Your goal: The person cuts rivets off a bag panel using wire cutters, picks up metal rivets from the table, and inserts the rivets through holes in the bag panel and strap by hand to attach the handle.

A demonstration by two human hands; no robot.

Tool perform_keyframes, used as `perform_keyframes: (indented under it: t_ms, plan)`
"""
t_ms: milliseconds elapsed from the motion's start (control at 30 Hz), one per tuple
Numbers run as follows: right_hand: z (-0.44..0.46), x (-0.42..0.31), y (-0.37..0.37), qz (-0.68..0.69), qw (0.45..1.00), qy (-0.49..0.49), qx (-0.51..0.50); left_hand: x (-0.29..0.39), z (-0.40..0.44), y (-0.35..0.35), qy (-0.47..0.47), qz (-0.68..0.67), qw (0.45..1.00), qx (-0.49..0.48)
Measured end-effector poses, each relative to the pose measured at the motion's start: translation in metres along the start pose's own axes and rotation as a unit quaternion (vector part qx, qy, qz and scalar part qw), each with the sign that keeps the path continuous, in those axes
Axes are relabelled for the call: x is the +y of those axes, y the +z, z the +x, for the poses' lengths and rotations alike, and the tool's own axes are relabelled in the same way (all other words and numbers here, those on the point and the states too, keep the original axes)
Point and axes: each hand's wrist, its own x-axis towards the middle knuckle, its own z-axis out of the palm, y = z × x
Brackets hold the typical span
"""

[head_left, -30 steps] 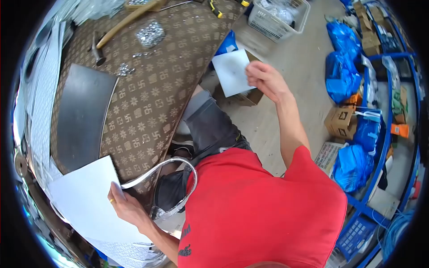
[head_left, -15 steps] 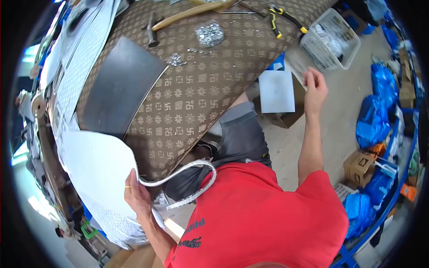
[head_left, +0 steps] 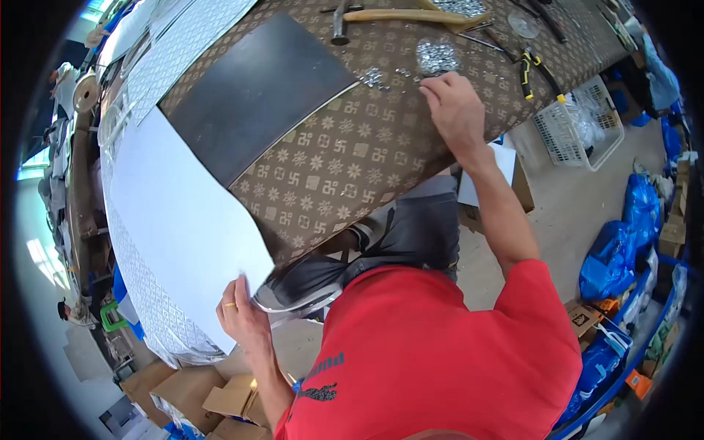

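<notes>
My left hand (head_left: 246, 315), with a ring on one finger, is closed on the near edge of a large white sheet (head_left: 183, 220) with a curved outline. A pale strip (head_left: 304, 299) curves from beside that hand across the lap. Over the patterned tabletop, my right hand (head_left: 458, 110) has its fingertips pressed together; anything between them is too small to make out. Close by lie a clear bag of small shiny metal pieces (head_left: 436, 56) and a loose pile of such metal pieces (head_left: 374, 78). A dark flat plate (head_left: 264, 95) lies between the white sheet and the loose pieces.
A hammer (head_left: 339, 26) and yellow-black pliers (head_left: 541, 75) lie toward the table's far side. Beyond its right edge stand a white plastic basket (head_left: 568, 136) and an open carton with a white sheet (head_left: 502, 163) on it. Blue bags (head_left: 609, 260) line the right.
My right hand has moved from above the floor on the right to the loose metal pieces on the table. The white sheet has shifted up the table, and the strip's loop has dropped lower.
</notes>
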Motion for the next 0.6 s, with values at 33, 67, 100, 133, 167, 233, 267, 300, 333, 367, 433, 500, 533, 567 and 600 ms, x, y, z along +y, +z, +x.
perform_keyframes:
  t_ms: [33,67,100,133,167,233,267,300,333,367,433,500,533,567,600]
  plan:
    - [-0.003,-0.002,0.0,0.004,1.0,0.0,-0.004,-0.002,-0.005,0.0,-0.051,0.017,0.998,0.025]
    - [-0.005,-0.003,-0.003,0.056,0.998,0.035,-0.009,-0.006,-0.006,-0.001,-0.054,0.018,0.998,0.023]
    - [-0.003,-0.003,-0.009,0.105,0.992,0.068,-0.014,-0.01,-0.005,0.0,-0.094,-0.036,0.991,0.084]
    - [0.003,-0.004,-0.014,0.154,0.983,0.097,-0.019,-0.011,-0.002,0.001,-0.137,-0.091,0.975,0.148]
    - [0.008,-0.007,-0.021,0.154,0.984,0.087,-0.022,-0.012,0.0,0.004,-0.181,-0.144,0.95,0.211]
    - [0.012,-0.021,-0.041,0.391,0.887,0.235,-0.069,-0.012,0.003,0.006,-0.122,-0.16,0.958,0.205]
    - [0.014,-0.031,-0.05,0.499,0.805,0.306,-0.099,-0.014,0.005,0.006,-0.053,-0.171,0.965,0.193]
    - [0.016,-0.045,-0.058,0.506,0.801,0.299,-0.117,-0.012,0.01,0.004,0.027,-0.137,0.974,0.181]
    - [0.018,-0.062,-0.067,0.565,0.757,0.291,-0.152,-0.007,0.015,0.002,0.103,-0.099,0.977,0.16]
    - [0.017,-0.082,-0.067,0.622,0.704,0.285,-0.193,-0.005,0.016,0.007,0.125,-0.097,0.977,0.145]
    - [0.005,-0.133,-0.054,0.625,0.674,0.246,-0.307,-0.001,0.011,0.021,0.142,-0.102,0.978,0.117]
    - [-0.002,-0.18,-0.042,0.592,0.65,0.149,-0.453,-0.002,0.004,0.03,0.114,-0.101,0.982,0.111]
    - [-0.005,-0.203,-0.031,0.575,0.637,0.083,-0.506,-0.001,0.001,0.034,0.112,-0.099,0.98,0.131]
    - [-0.011,-0.225,-0.019,0.553,0.622,0.018,-0.554,0.0,-0.003,0.038,0.112,-0.099,0.977,0.152]
    - [-0.015,-0.245,-0.01,0.544,0.616,0.006,-0.57,0.003,-0.007,0.039,0.089,-0.097,0.979,0.157]
